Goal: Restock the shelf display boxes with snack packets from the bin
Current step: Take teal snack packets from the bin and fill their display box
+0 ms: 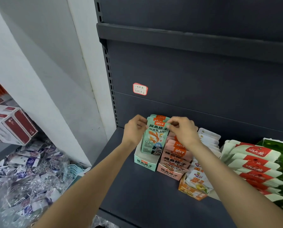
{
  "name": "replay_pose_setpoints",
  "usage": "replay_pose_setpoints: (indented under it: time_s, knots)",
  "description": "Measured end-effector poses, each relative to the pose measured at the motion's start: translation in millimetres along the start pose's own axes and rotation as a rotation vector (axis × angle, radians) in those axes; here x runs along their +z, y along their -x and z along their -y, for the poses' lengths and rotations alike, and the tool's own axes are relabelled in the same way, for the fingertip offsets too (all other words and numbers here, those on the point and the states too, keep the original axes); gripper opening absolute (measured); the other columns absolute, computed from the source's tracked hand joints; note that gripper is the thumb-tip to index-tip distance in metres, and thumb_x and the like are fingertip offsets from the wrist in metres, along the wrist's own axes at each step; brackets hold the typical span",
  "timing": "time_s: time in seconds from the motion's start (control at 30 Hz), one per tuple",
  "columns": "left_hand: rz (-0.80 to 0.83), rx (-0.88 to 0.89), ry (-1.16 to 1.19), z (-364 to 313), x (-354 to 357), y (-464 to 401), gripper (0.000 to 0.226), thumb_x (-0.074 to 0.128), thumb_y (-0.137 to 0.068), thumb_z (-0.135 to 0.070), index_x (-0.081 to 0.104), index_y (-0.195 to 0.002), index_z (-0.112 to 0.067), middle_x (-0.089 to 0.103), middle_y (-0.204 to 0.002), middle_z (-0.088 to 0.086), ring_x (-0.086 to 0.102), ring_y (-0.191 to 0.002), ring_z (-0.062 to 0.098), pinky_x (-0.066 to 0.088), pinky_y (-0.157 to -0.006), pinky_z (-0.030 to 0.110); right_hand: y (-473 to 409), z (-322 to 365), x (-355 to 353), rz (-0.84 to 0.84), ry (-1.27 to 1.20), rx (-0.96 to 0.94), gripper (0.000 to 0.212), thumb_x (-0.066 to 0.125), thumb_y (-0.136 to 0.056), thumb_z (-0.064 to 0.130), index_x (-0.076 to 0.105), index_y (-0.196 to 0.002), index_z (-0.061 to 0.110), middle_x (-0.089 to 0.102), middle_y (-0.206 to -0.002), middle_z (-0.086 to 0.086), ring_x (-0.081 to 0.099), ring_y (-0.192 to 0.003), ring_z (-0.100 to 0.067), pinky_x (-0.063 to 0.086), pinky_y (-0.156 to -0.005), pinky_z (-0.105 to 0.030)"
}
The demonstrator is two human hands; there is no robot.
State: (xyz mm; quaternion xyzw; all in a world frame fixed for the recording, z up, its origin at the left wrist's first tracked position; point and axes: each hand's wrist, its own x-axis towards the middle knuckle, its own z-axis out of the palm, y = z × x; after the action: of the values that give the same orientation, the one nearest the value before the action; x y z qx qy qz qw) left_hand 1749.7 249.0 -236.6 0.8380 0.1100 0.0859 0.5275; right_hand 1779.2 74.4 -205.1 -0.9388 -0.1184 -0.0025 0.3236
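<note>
Both hands, left hand [134,129] & right hand [181,129], pinch top corners of teal snack packets [154,135] btw. them; light, soft, prob. slippery, so hold by top seal.

The shelf [137,191] is dark grey. The green packets [154,137] carry an orange band and a cartoon figure; their box [145,163] is mint green. The next box [168,172] is pink. The label [140,89] is white, edged red.
</note>
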Motion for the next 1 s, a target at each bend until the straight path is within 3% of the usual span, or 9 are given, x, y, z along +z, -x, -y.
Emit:
replay_pose_setpoints:
  time_s: [0.1,0.23,0.53,0.7,0.87,1.0]
  knots:
    - [-0.007,0.02,-0.05,-1.1,0.3,-0.5,0.011,0.062,-0.089,-0.013,0.055,-0.096,-0.019,0.061,-0.085,-0.006,0.061,-0.079,0.007,0.049,-0.065,0.015,-1.7,-0.4,6.5,0.059,0.035,0.019,0.013,0.063,-0.09,0.022,0.07,-0.1,0.026,0.07,-0.104,0.003,0.064,-0.092,-0.014,0.054,-0.082,-0.038]
    - [-0.012,0.073,-0.195,-0.3,0.7,-1.0,0.007,0.059,-0.091,-0.016,0.058,-0.098,-0.016,0.064,-0.094,-0.001,0.063,-0.082,0.013,0.055,-0.071,0.029,-1.4,1.0,7.7,0.056,0.07,0.004,0.023,0.059,-0.091,0.01,0.067,-0.108,0.023,0.067,-0.109,0.001,0.062,-0.097,-0.015,0.054,-0.082,-0.039]
    - [-0.036,0.22,-0.306,-12.4,-30.2,31.8,0.017,0.056,-0.092,-0.02,0.057,-0.109,-0.017,0.054,-0.103,-0.008,0.056,-0.088,0.009,0.051,-0.078,0.027,31.7,27.4,-0.7,-0.032,0.039,-0.131,0.027,0.061,-0.089,0.011,0.064,-0.114,0.02,0.061,-0.113,0.002,0.058,-0.098,-0.01,0.051,-0.086,-0.03]
    - [-0.014,0.216,-0.257,4.9,-66.1,89.1,0.011,0.056,-0.092,-0.022,0.059,-0.103,-0.021,0.063,-0.096,-0.006,0.058,-0.084,0.009,0.05,-0.079,0.029,88.3,60.9,19.0,0.003,-0.07,-0.145,0.026,0.059,-0.089,0.009,0.065,-0.112,0.019,0.062,-0.108,0.005,0.057,-0.084,-0.005,0.042,-0.075,-0.015]
    - [-0.035,0.146,-0.245,49.6,-108.9,171.7,0.01,0.058,-0.091,-0.02,0.061,-0.1,-0.018,0.065,-0.089,-0.002,0.059,-0.077,0.012,0.049,-0.076,0.029,172.2,89.9,71.4,0.096,-0.139,-0.14,0.022,0.059,-0.088,0.008,0.067,-0.107,0.018,0.064,-0.101,0.003,0.058,-0.084,-0.008,0.048,-0.079,-0.023]
    - [0.002,0.071,-0.226,99.7,-145.1,237.8,0.01,0.057,-0.091,-0.015,0.061,-0.1,-0.013,0.063,-0.087,0.0,0.059,-0.075,0.017,0.05,-0.073,0.032,243.7,107.2,127.8,0.199,-0.125,-0.08,0.022,0.06,-0.089,0.009,0.067,-0.107,0.017,0.064,-0.101,0.001,0.06,-0.084,-0.01,0.043,-0.078,-0.017]
